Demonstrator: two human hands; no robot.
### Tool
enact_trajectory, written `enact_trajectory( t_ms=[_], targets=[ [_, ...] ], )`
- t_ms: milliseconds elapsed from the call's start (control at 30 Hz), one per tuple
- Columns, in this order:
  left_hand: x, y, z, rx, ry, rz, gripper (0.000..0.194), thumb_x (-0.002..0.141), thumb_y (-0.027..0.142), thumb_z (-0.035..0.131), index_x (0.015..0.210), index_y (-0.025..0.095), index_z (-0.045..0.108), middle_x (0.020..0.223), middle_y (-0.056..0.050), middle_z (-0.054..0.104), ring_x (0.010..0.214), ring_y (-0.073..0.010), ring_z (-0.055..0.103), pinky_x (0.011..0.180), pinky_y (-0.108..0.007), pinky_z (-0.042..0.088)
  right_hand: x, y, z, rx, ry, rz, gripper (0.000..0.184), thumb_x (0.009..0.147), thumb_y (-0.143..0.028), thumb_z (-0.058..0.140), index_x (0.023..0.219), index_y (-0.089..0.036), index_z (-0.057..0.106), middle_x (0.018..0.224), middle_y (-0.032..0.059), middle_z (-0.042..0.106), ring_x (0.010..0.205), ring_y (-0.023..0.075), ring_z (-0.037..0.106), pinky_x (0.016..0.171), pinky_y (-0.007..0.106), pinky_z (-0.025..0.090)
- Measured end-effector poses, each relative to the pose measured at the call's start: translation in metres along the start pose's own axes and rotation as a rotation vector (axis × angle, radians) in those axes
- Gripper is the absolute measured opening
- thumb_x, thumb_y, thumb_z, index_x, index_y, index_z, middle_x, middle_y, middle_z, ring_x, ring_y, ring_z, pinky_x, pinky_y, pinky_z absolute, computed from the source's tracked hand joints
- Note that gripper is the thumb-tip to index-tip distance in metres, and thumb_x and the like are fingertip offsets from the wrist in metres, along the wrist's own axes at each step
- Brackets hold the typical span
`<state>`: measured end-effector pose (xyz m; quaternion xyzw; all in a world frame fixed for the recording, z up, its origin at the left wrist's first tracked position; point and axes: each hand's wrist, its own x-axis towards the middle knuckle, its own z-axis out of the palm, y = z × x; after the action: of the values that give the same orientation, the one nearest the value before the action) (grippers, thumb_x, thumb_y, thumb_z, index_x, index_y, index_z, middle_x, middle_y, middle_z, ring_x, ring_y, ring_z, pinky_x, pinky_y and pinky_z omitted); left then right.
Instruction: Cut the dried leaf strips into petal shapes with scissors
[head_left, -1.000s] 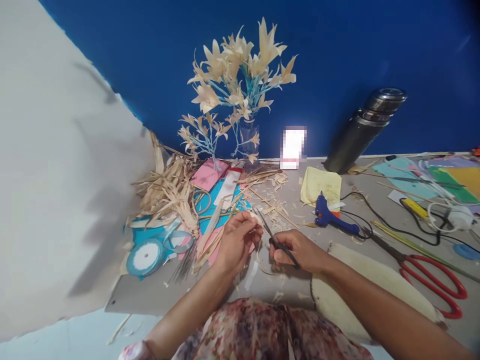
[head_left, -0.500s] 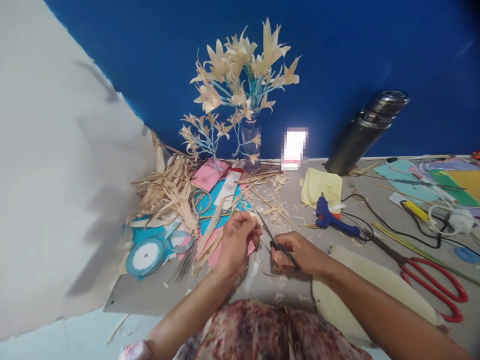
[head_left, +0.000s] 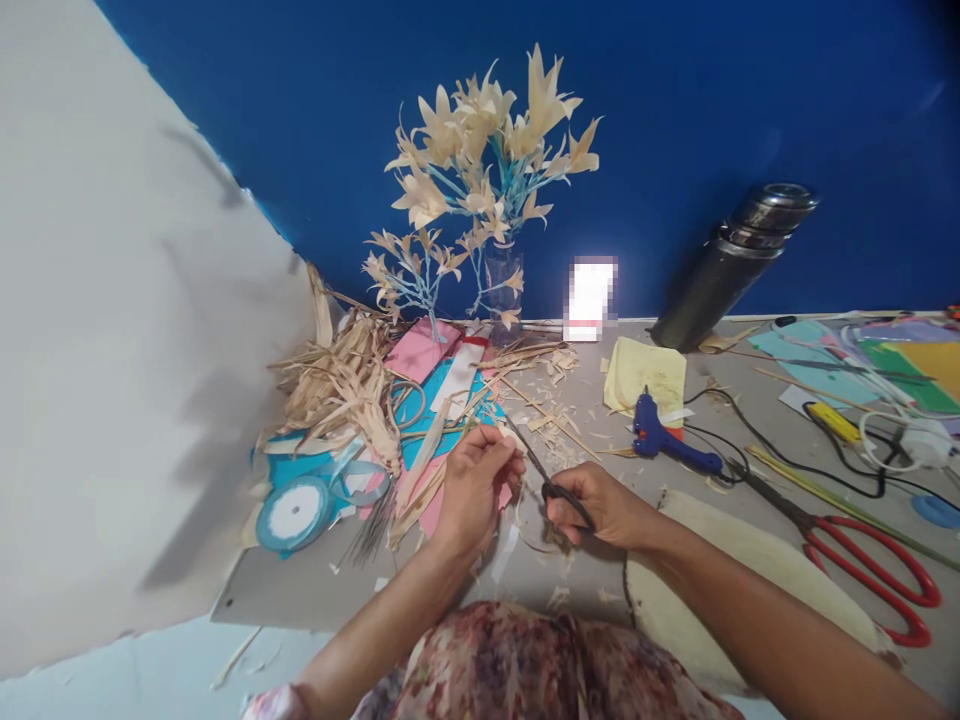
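Deep blue wall (head_left: pixel 300 130) rises behind a grey tabletop (head_left: pixel 281 585) strewn with pale shavings, and a clear bottle (head_left: pixel 504 280) of cream-petalled, blue-stemmed flowers (head_left: pixel 469 130) stands against it. My slim dark metal scissors (head_left: pixel 537 464) lie on a slant, their long axis running from my right hand (head_left: pixel 600 505) forward and leftward to the fingertips of my left hand (head_left: pixel 480 480). Their points sit just beside those fingertips, slightly beyond them; whether blade meets material there I cannot tell. Both hands are close to the work, with only the length of the blades between them.

My right hand is curled around the dark handles — thumb and fingers closed on the loops — and the blades look together or nearly so. My left hand is bent into a pinch, thumb against forefinger, on a small cream-coloured piece of thin material (head_left: pixel 508 434), mostly hidden by the fingers.

Left of that hand lie a heap of dry tan husks (head_left: pixel 352 375) and a round white-and-teal ribbon spool (head_left: pixel 294 512). Beyond my right hand rests a dark blue glue gun (head_left: pixel 675 445); farther right, large red-handled scissors (head_left: pixel 877 570).
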<state>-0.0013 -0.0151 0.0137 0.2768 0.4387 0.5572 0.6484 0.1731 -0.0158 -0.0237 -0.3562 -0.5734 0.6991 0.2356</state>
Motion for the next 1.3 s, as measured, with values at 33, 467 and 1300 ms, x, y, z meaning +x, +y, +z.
enact_trajectory(
  t_ms=[33,467,1300],
  targets=[
    [0.000,0.000,0.000,-0.011,-0.007,-0.005,0.018,0.076,0.023,0.071,0.075,0.017,0.054,0.062,0.001,0.062,0.053,-0.0099,0.054,0.051,-0.021,0.039,0.000,-0.001,0.000,0.018,0.023,0.000,0.056,0.073,-0.067,0.068,0.057,-0.015,0.054,0.047,0.0001,0.055,0.045,0.0098,0.046,0.046,0.022,0.035],
    [-0.005,-0.008,0.008,-0.009,-0.156,-0.228,0.019,0.070,0.020,0.075,0.072,0.015,0.057,0.059,0.001,0.059,0.053,-0.0085,0.053,0.050,-0.018,0.037,0.002,-0.012,-0.002,0.132,0.480,-0.172,0.022,0.069,-0.030,0.075,0.082,-0.017,0.063,0.074,-0.0002,0.063,0.062,0.0115,0.052,0.057,0.023,0.042],
    [0.006,-0.015,0.008,-0.251,-0.041,-0.073,0.023,0.072,0.025,0.079,0.077,0.016,0.059,0.071,0.001,0.060,0.065,-0.0092,0.055,0.064,-0.022,0.044,0.002,-0.006,0.016,-0.016,0.123,-0.053,0.061,0.073,-0.077,0.058,0.071,-0.016,0.057,0.065,0.0047,0.062,0.056,0.0144,0.055,0.052,0.024,0.042]
  ],
)
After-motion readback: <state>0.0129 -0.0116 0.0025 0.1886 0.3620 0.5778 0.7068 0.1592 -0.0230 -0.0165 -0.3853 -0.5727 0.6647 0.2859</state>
